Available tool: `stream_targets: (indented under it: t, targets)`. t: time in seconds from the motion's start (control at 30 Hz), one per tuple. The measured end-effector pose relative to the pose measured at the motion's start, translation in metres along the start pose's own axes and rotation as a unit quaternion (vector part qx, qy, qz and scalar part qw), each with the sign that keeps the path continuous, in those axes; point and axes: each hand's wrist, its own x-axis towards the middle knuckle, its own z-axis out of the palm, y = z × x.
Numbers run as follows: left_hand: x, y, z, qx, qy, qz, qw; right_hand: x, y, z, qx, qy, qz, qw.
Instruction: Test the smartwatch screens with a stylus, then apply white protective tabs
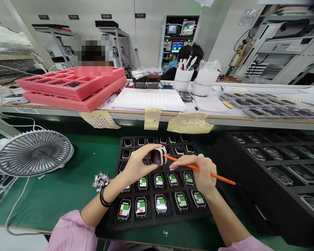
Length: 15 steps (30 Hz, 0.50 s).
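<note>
Between the thumb and fingers of my left hand (140,162) a smartwatch case (156,157) is held on edge, its dark face turned to the left. My right hand (204,170) grips a thin orange stick (219,177) like a pen. The stick's tip meets the side of the watch case. Below both hands lies a black foam tray (154,221) with rows of watch cases in its pockets. Several in the nearer rows, such as one watch (161,204), have lit green and white screens; the farther ones are dark.
A round fan (35,153) stands at left, near a heap of small scraps (101,180). Stacked black trays (251,188) of watches rise at right. The shelf ahead bears pink foam trays (75,90), papers (149,99) and a white cup (183,78) of tools. Two people sit beyond.
</note>
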Motion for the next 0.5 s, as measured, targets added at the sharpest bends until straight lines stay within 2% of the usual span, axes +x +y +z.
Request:
stream_targets:
  t: [0.07,0.13,0.2,0.27,0.37,0.5]
  targets:
    - [0.0,0.0,0.0,0.006,0.0,-0.015,1.0,0.001,0.002,-0.003,-0.001,0.018,-0.002,1.0]
    - [0.001,-0.001,0.0,0.016,0.0,-0.031,0.999,0.002,0.005,-0.004,-0.022,0.061,-0.005,0.998]
    - [0.001,-0.002,0.001,0.033,0.005,-0.032,0.999,0.005,0.009,-0.001,-0.05,0.092,0.024,0.994]
    - [0.0,-0.002,0.003,0.059,0.011,-0.023,0.998,0.008,0.015,0.007,-0.048,0.075,0.089,0.992]
    - [-0.001,-0.002,0.007,0.095,0.012,-0.011,0.995,0.01,0.024,0.02,0.006,0.023,0.177,0.984]
    - [-0.003,-0.001,0.008,0.088,0.002,-0.007,0.996,0.01,0.03,0.027,0.053,0.031,0.206,0.977]
